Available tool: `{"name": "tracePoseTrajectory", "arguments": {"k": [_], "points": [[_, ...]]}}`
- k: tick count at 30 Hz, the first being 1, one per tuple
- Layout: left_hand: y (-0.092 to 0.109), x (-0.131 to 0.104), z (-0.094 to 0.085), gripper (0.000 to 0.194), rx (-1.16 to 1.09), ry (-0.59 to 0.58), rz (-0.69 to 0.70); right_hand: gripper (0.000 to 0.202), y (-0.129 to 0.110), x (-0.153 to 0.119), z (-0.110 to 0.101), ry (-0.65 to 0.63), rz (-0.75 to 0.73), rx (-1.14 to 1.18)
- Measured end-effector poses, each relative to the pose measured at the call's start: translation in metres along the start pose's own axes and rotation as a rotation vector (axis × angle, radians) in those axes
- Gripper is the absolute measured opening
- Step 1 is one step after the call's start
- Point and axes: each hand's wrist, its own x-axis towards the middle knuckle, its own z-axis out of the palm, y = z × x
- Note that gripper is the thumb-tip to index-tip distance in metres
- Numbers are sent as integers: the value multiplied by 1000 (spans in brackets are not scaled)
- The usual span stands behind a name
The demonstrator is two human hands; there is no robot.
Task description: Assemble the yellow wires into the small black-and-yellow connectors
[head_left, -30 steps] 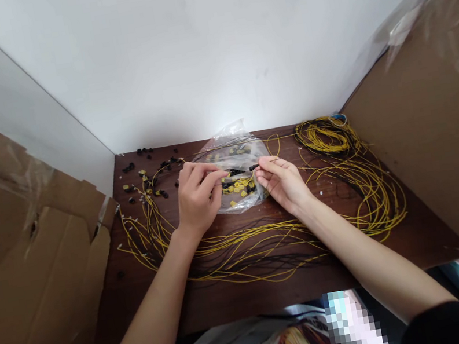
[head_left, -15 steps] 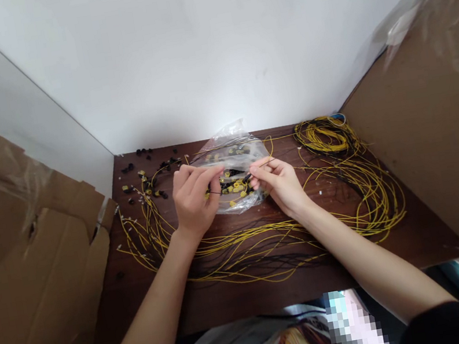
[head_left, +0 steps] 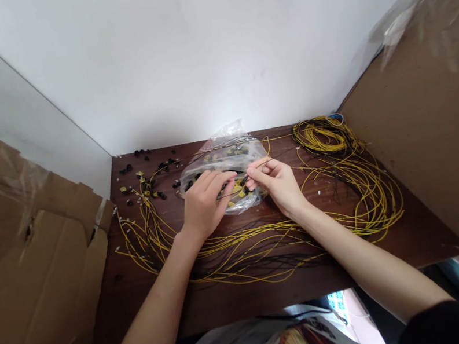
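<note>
Over the middle of the table, my left hand (head_left: pixel 206 202) is closed, thumb and fingertips brought together at a thin black wire (head_left: pixel 225 196). What lies right between those fingertips is too small to make out clearly. Facing it from the right, my right hand (head_left: pixel 276 183) pinches the black wire, and a small dark piece (head_left: pixel 245 181) shows at its fingertips. Under both hands lies a clear plastic bag (head_left: pixel 230 136), holding many small yellow and black caps (head_left: pixel 232 151). The left hand partly covers the bag.
Bundled yellow and black wires (head_left: pixel 261 232) curve across the brown table (head_left: pixel 251 303). A tight coil (head_left: pixel 324 135) sits at the back right. Loose black caps (head_left: pixel 142 151) are scattered at the back left. Cardboard (head_left: pixel 432 120) stands at the right, more cardboard (head_left: pixel 31 275) at the left.
My left hand has shifted right and slightly down, bringing its fingertips closer to the right hand. My right hand has stayed almost in place, still pinching the wire.
</note>
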Motion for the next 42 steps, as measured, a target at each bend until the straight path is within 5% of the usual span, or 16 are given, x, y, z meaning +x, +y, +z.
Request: {"name": "tracePoseTrajectory", "arguments": {"k": [8, 16, 27, 31, 42], "points": [[2, -4, 8, 19, 17, -120, -3, 25, -2, -3, 2, -45, -36, -41], [0, -5, 10, 20, 24, -103, -41, 28, 0, -2, 2, -49, 6, -27], [3, -5, 8, 30, -38, -119, -96, 24, 4, 3, -4, 80, -20, 30], [6, -5, 9, 41, -172, -170, -173, 22, 2, 2, -3, 67, -20, 15], [9, -3, 16, 26, -399, -114, -484, 19, 1, -1, -1, -24, -11, 6]]}}
